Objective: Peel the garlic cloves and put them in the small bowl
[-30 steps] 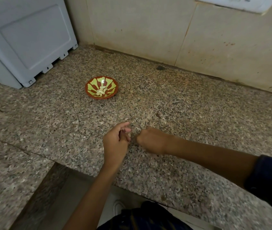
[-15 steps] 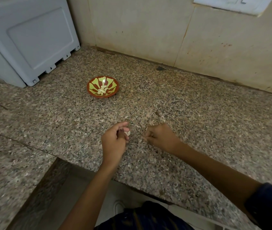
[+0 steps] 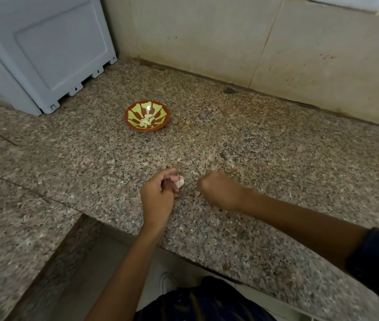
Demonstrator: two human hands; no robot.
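Observation:
A small red bowl (image 3: pixel 147 106) with a yellow-green pattern sits on the granite counter (image 3: pixel 265 158), with several peeled garlic cloves (image 3: pixel 146 121) in it. Nearer the counter's front edge, my left hand (image 3: pixel 158 198) pinches a pale garlic clove (image 3: pixel 180 181) between thumb and fingertips. My right hand (image 3: pixel 218 191) hovers a little to the right of the clove, fingers curled into a fist. What lies inside that fist is hidden.
A grey-white plastic appliance (image 3: pixel 45 49) stands at the back left of the counter. A tiled wall (image 3: pixel 253 38) runs along the back. A lower granite ledge (image 3: pixel 10 216) lies at the left, and the counter's front edge drops to the floor below my arms.
My right hand has drawn away to the right of the left hand, opening a gap. The clove now shows at my left fingertips.

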